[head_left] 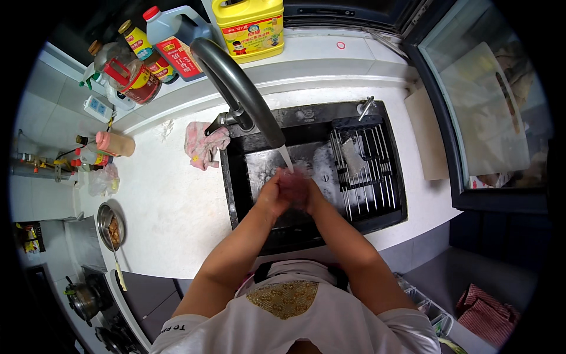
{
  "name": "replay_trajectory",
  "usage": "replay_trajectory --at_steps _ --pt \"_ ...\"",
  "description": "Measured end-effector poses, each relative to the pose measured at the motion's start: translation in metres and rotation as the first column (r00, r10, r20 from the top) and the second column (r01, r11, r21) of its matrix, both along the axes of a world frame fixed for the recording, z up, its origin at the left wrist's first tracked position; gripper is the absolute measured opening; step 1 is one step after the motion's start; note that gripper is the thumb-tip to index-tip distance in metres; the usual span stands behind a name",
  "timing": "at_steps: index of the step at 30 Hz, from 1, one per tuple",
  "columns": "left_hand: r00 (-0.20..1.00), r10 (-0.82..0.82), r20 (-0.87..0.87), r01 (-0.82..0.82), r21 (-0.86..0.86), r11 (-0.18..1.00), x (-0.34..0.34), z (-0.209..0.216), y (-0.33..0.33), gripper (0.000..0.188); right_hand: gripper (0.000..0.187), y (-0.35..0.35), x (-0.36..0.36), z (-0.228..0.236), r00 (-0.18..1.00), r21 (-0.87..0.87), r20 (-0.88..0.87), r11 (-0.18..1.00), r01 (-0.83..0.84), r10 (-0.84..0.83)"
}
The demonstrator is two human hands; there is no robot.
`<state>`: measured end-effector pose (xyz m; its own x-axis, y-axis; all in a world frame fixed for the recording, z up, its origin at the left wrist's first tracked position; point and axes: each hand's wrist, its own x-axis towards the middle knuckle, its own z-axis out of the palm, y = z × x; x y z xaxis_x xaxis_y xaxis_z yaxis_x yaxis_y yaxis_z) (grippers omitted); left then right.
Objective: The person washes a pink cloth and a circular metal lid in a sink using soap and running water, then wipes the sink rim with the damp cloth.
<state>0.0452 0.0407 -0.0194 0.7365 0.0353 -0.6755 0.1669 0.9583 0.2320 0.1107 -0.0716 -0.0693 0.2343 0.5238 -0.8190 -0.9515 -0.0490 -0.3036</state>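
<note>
pink cloth [204, 143] on white counter [171, 230]

A pinkish-red lump [295, 185] sits just right of the frame's centre, slightly below mid-height. It looks wet and roughly rounded, is held partly covered, and its blurred outline hides exactly what it is.

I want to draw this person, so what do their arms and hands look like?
The white sleeves are short; the left sleeve has dark lettering, and the right sleeve looks plain. The left hand and right hand seem gloveless. I see no watch. Splashing water blurs the fingers, so I can't tell about rings.
</note>
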Motion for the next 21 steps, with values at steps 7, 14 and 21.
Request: replay_trajectory --at_steps 7,14,21 --pt "0.933 -0.196 -0.304 0.229 0.078 0.97 -0.021 -0.053 0.025 0.061 0.033 0.005 -0.01 -0.008 0.936 0.234 0.14 0.929 0.287 -0.324" --pt "0.958 -0.259 -0.125 0.257 -0.033 0.966 -0.016 -0.054 0.016 0.042 0.038 -0.008 -0.007 0.037 0.896 -0.025 0.407 0.982 -0.185 0.179" --pt "0.999 -0.033 0.017 0.032 0.033 0.999 -0.001 -0.058 -0.007 0.027 0.036 0.009 -0.025 -0.005 0.257 -0.198 0.955 0.963 0.182 0.148"
